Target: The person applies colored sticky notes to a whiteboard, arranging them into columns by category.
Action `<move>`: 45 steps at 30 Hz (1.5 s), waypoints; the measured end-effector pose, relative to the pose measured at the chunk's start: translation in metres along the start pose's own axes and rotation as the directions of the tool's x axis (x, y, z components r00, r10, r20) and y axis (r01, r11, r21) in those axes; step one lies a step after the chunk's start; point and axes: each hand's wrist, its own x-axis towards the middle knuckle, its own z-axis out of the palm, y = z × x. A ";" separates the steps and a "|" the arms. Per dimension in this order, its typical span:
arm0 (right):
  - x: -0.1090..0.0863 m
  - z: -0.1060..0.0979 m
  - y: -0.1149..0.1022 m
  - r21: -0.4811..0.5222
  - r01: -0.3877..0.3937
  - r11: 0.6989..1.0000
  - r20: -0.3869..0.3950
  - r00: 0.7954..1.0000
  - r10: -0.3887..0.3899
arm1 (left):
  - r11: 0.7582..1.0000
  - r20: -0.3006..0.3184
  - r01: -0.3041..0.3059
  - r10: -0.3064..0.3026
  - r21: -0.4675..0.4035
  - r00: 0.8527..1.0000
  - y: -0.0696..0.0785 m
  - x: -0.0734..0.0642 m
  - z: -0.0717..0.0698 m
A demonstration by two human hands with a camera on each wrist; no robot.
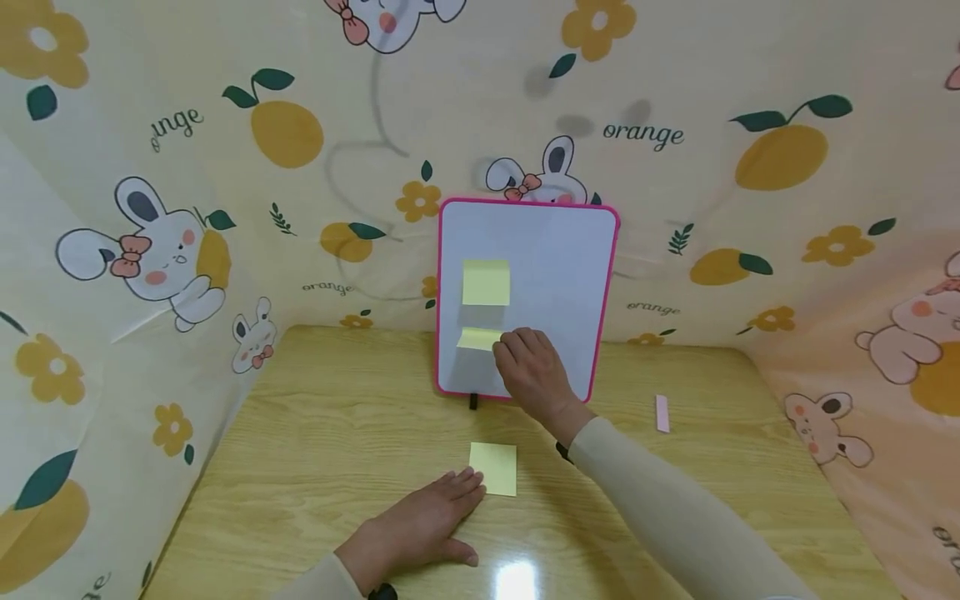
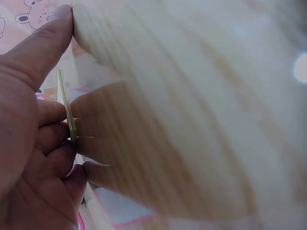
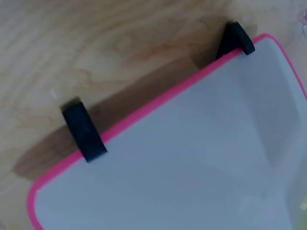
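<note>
A whiteboard (image 1: 540,275) with a pink rim leans upright against the back wall. One yellow sticky note (image 1: 486,283) is on its left half; below it, a second sticky note (image 1: 478,338) juts out, looking foreshortened. At that lower note's right edge, my right hand (image 1: 534,367) pinches it with curled fingers; the thumb is hidden. My left hand (image 1: 427,523) lies on the table, fingers extended, fingertips touching the left side of a yellow sticky note pad (image 1: 495,469). The left wrist view shows the pad (image 2: 67,105) edge-on beside the fingers.
Black feet (image 3: 84,129) clip onto the whiteboard's lower rim and stand on the wooden table (image 1: 337,417). A small pale pink strip (image 1: 662,413) lies to the right. A printed cloth (image 1: 285,200) with rabbits and oranges encloses the table at the back and sides.
</note>
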 end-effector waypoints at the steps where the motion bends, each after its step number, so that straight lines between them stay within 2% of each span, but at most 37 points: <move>1: 0.002 0.002 0.002 -0.007 0.005 1.000 -0.005 1.000 -0.005 | 1.000 0.002 -0.001 0.001 -0.004 1.000 0.000 0.000 -0.001; 6: 0.007 0.012 0.008 -0.035 0.030 0.999 -0.051 0.998 -0.032 | 0.999 0.033 0.020 -0.019 -0.037 0.999 0.000 0.003 -0.001; 11: 0.008 0.019 0.012 -0.051 0.030 0.998 -0.074 0.997 -0.034 | 0.999 0.034 0.026 -0.025 -0.043 0.999 -0.001 0.004 0.002; 36: 0.010 0.026 0.013 -0.048 -0.003 0.999 0.027 1.000 0.004 | 0.998 0.017 0.038 -0.037 -0.053 0.999 -0.002 0.002 0.002; 45: 0.005 0.029 0.012 -0.054 -0.009 0.998 0.061 0.998 0.012 | 0.997 0.007 0.032 -0.032 -0.064 0.999 -0.003 0.001 0.004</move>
